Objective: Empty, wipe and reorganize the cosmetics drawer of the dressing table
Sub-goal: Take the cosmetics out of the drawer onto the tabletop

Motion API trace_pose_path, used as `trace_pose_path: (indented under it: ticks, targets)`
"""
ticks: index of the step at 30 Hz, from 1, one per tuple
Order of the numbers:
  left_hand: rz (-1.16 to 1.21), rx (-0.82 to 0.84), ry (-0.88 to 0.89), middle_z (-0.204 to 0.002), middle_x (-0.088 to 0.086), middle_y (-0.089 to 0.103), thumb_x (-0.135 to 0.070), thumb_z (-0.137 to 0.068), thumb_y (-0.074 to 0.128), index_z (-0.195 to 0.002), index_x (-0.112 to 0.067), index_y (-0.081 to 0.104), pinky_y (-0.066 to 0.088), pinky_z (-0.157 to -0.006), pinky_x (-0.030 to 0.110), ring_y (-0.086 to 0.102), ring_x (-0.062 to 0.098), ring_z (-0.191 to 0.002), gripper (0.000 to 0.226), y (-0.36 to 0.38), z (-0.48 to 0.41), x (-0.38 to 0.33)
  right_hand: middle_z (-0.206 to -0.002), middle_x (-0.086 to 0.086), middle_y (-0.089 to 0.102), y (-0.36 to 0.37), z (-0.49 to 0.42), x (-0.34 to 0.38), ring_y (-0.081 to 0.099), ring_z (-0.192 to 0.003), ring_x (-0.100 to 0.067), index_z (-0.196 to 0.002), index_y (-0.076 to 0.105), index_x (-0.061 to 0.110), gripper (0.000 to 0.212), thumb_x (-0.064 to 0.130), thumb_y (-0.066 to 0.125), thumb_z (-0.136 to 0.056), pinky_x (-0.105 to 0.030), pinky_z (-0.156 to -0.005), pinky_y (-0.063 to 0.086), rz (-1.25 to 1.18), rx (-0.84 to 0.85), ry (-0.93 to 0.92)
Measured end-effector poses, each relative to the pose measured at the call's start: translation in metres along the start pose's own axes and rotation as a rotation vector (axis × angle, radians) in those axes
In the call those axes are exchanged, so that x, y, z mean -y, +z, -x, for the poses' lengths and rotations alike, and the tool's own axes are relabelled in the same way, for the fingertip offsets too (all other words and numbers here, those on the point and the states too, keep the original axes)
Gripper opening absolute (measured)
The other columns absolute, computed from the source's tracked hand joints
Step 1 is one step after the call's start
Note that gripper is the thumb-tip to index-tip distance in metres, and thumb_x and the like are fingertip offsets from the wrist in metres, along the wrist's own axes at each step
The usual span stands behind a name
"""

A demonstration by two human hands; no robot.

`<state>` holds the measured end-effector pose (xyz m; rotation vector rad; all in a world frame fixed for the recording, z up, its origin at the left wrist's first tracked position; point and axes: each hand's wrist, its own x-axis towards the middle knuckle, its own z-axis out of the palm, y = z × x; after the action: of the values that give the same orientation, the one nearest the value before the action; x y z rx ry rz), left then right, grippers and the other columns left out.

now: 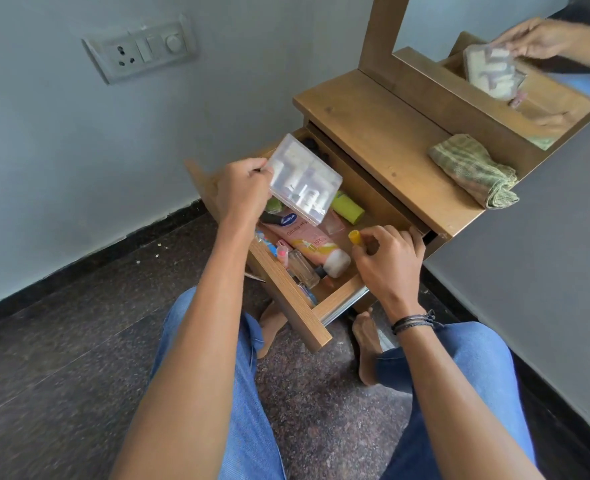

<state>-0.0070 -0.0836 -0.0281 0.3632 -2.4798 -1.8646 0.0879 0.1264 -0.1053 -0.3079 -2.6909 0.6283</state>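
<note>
The wooden drawer (288, 297) of the dressing table stands pulled open over my knees. My left hand (243, 188) grips a clear plastic box (305, 180) of small white items by its left edge, lifted above the drawer. My right hand (388, 259) pinches a small yellow tube (354, 236) at the drawer's right side. Inside lie a pink Vaseline tube (309, 242), a green tube (347, 206), a clear glass bottle (304, 268), a small pink bottle (282, 253) and other small cosmetics.
A folded green cloth (473, 169) lies on the wooden tabletop (373, 126). The mirror (515, 60) behind it reflects my hand and the box. A switchboard (141, 48) is on the wall at left. My bare feet rest on the dark speckled floor (61, 358) under the drawer.
</note>
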Motion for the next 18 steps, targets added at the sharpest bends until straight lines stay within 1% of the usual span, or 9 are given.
trace_pose_path:
  ticks: [5,8,11,13,14,15,16,17,18]
  targets:
    - [0.166,-0.019,-0.039,-0.109,0.004,0.074,-0.011,-0.098,0.057,-0.126,-0.009,0.067,0.062,-0.081,0.035,0.073,0.015,-0.095,0.030,-0.011,-0.005,0.002,-0.104,0.007,0.072,0.000,-0.004,0.005,0.059,-0.103,-0.023,-0.101,0.074,0.030,0.016,0.033,0.065,-0.089,-0.046,-0.119,0.019,0.127,0.093,0.038]
    - [0.235,-0.009,-0.058,-0.109,0.001,0.074,-0.009,-0.098,0.057,-0.123,-0.011,0.070,0.062,-0.081,0.033,0.073,0.014,-0.096,0.028,-0.008,-0.001,0.003,-0.109,0.008,0.072,0.000,-0.006,0.008,0.057,-0.108,-0.023,-0.103,0.075,0.031,0.016,0.033,0.065,-0.090,-0.044,-0.121,0.012,0.158,0.140,0.062]
    - [0.277,-0.002,-0.056,-0.109,-0.001,0.074,-0.010,-0.099,0.057,-0.122,-0.013,0.070,0.062,-0.081,0.031,0.073,0.013,-0.097,0.027,-0.001,0.003,0.003,-0.107,0.008,0.071,0.000,-0.006,0.007,0.057,-0.108,-0.023,-0.106,0.075,0.031,0.018,0.033,0.066,-0.091,-0.043,-0.121,0.010,0.154,0.161,0.068]
    - [0.286,-0.004,-0.049,-0.111,-0.002,0.074,-0.012,-0.100,0.056,-0.122,-0.015,0.071,0.062,-0.080,0.030,0.073,0.013,-0.099,0.027,0.003,0.004,0.004,-0.106,0.007,0.070,-0.001,-0.005,0.007,0.059,-0.106,-0.022,-0.109,0.075,0.029,0.020,0.030,0.068,-0.090,-0.043,-0.121,0.010,0.119,0.141,0.066]
    - [0.291,-0.001,-0.049,-0.112,-0.002,0.074,-0.012,-0.100,0.056,-0.123,-0.016,0.071,0.062,-0.079,0.029,0.072,0.013,-0.100,0.027,0.005,0.004,0.004,-0.106,0.007,0.069,-0.002,-0.004,0.007,0.061,-0.105,-0.021,-0.110,0.074,0.028,0.021,0.028,0.068,-0.090,-0.044,-0.122,0.013,0.075,0.121,0.064]
    - [0.298,0.005,-0.052,-0.112,-0.002,0.074,-0.013,-0.100,0.056,-0.124,-0.016,0.070,0.062,-0.079,0.028,0.072,0.014,-0.100,0.028,0.007,0.004,0.004,-0.106,0.007,0.068,-0.003,-0.005,0.008,0.062,-0.103,-0.019,-0.111,0.074,0.026,0.021,0.025,0.068,-0.091,-0.047,-0.121,0.020,0.003,0.092,0.060]
    - [0.306,0.014,-0.058,-0.112,-0.002,0.074,-0.013,-0.100,0.057,-0.125,-0.016,0.070,0.061,-0.079,0.028,0.072,0.013,-0.100,0.028,0.008,0.005,0.004,-0.106,0.007,0.066,-0.005,-0.006,0.009,0.063,-0.100,-0.016,-0.113,0.073,0.024,0.022,0.025,0.068,-0.092,-0.048,-0.117,0.032,-0.103,0.050,0.059]
    - [0.316,0.024,-0.066,-0.112,-0.002,0.074,-0.013,-0.100,0.057,-0.126,-0.016,0.070,0.061,-0.079,0.028,0.072,0.013,-0.100,0.029,0.010,0.004,0.004,-0.109,0.007,0.064,-0.009,-0.008,0.011,0.063,-0.098,-0.012,-0.117,0.072,0.022,0.025,0.027,0.068,-0.093,-0.045,-0.107,0.045,-0.230,0.006,0.066]
    - [0.326,0.038,-0.071,-0.112,-0.002,0.074,-0.013,-0.100,0.056,-0.126,-0.015,0.069,0.061,-0.079,0.028,0.072,0.013,-0.100,0.029,0.011,0.004,0.004,-0.114,0.007,0.061,-0.013,-0.010,0.015,0.061,-0.099,-0.008,-0.124,0.069,0.022,0.032,0.032,0.070,-0.094,-0.038,-0.098,0.052,-0.350,-0.021,0.078]
